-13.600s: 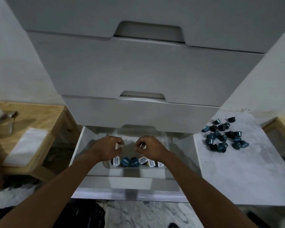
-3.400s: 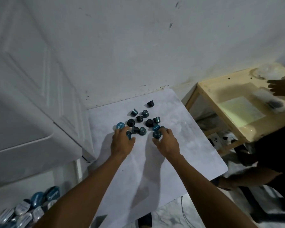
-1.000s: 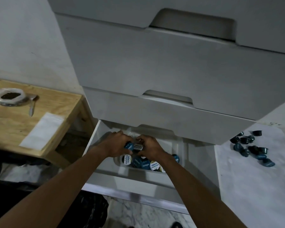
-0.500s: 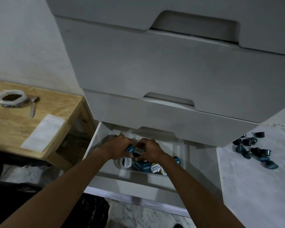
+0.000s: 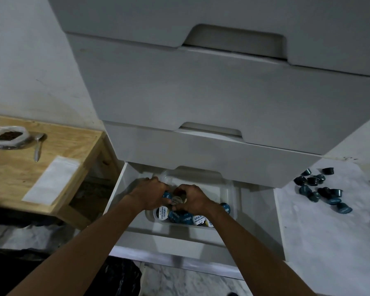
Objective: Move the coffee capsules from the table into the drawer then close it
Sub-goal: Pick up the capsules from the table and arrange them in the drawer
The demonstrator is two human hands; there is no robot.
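- My left hand [image 5: 148, 194] and right hand [image 5: 191, 198] are down in the open white bottom drawer [image 5: 254, 212], over the clear plastic tray [image 5: 228, 189] that holds foil-lidded blue coffee capsules [image 5: 181, 216].
- Each grip is curled together on capsules; a foil-topped one [image 5: 177, 200] shows between the fingers.
- To do this well, I'd lower the hands close to the tray before loosening, so the capsules settle inside it and don't roll onto the drawer floor.
- A cluster of dark blue capsules [image 5: 320, 190] lies on the white marbled tabletop [image 5: 329, 242], so more trips look needed before closing.
- How many capsules each palm hides, I cannot tell; the drawer's back sits under the drawer above.
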